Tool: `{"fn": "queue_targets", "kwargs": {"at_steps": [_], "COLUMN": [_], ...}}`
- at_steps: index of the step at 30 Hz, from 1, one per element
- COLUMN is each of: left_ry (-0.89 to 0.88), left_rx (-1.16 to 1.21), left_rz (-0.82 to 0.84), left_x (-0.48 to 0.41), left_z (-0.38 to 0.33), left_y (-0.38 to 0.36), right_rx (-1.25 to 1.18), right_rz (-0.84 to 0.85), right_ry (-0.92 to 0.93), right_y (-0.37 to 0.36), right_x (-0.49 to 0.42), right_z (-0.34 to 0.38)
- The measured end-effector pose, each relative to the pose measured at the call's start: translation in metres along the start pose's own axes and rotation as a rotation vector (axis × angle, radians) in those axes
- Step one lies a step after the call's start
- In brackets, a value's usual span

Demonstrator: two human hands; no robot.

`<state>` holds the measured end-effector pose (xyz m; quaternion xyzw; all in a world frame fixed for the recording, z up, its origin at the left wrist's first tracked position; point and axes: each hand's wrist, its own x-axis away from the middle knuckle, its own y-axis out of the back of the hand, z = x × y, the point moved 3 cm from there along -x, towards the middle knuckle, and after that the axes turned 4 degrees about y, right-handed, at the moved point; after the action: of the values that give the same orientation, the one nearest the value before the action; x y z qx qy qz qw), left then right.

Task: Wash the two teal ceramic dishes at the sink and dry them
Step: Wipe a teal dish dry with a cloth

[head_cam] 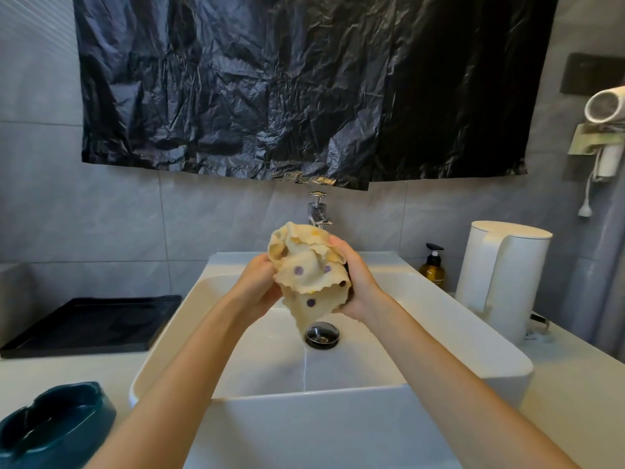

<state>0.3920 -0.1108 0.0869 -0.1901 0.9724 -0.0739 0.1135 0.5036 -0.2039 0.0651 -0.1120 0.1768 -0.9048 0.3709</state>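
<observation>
Above the white sink [473, 340], both my hands hold a bunched cream cloth [309, 272] with purple and yellow dots. My left hand [258, 286] grips the cloth's left side. My right hand [356, 282] presses against its right side, and a sliver of a dark object [348, 272] shows between the cloth and that palm; most of it is hidden by the cloth. One teal ceramic dish [55, 423] stands on the counter at the lower left, apart from both hands. A thin thread of water falls from the cloth into the basin.
A chrome tap [318, 211] sits behind the cloth, a drain plug [322, 335] below it. A black tray [91, 321] lies on the left counter. An amber pump bottle [433, 265] and a white kettle [504, 279] stand on the right. A black plastic sheet covers the wall above.
</observation>
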Motion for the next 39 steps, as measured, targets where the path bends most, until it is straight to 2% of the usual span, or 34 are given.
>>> {"fn": "queue_targets", "kwargs": {"at_steps": [3,6,8,10,12,17,20,22,25,28,30,32,33,35,37,39], "left_ry": [0.075,0.064,0.051,-0.029,-0.078,-0.061,-0.174,-0.204,-0.112,0.012,0.046,0.084,0.068,-0.034,-0.136,-0.197], "left_rx": [0.270,0.324,0.202,-0.043,-0.130,0.045,0.056,-0.014,-0.112,-0.168,-0.027,0.189,0.203,-0.033,-0.305,-0.362], "left_rz": [-0.039,-0.027,0.032,0.032,-0.099,-0.355,-0.566,-0.614,-0.529,-0.244,-0.031,0.104,0.138,0.127,0.061,-0.024], "left_x": [0.001,0.009,0.014,0.014,0.010,0.003,0.007,0.010,0.011,0.011,0.010,0.009,0.007,0.002,0.002,0.002], "left_z": [-0.005,-0.012,-0.014,-0.011,-0.009,-0.007,-0.014,-0.019,-0.014,-0.003,0.001,0.003,0.004,0.008,0.012,0.014], "left_y": [-0.002,-0.004,-0.010,-0.013,-0.009,0.009,0.024,0.027,0.011,-0.015,-0.025,-0.030,-0.032,-0.036,-0.041,-0.044], "right_rx": [0.003,0.042,0.044,0.047,0.010,-0.161,-0.151,-0.041,0.076,0.146,0.193,0.210,0.228,0.273,0.284,0.252], "right_rz": [-0.059,-0.079,-0.102,-0.125,-0.101,-0.012,-0.030,-0.096,-0.123,-0.121,-0.161,-0.207,-0.224,-0.232,-0.209,-0.177], "right_ry": [0.076,0.118,0.113,0.078,0.005,-0.122,-0.095,-0.012,0.112,0.190,0.267,0.330,0.356,0.379,0.394,0.389], "right_y": [0.004,0.009,0.010,0.009,0.006,0.010,0.010,0.009,0.003,0.001,0.001,0.000,-0.001,-0.002,-0.005,-0.006], "right_x": [0.005,0.004,0.003,0.003,0.001,0.012,0.013,0.010,0.011,0.012,0.013,0.012,0.012,0.010,0.011,0.011], "right_z": [0.004,0.004,0.003,0.003,0.001,0.005,0.008,0.007,0.007,0.006,0.008,0.009,0.009,0.009,0.007,0.005]}}
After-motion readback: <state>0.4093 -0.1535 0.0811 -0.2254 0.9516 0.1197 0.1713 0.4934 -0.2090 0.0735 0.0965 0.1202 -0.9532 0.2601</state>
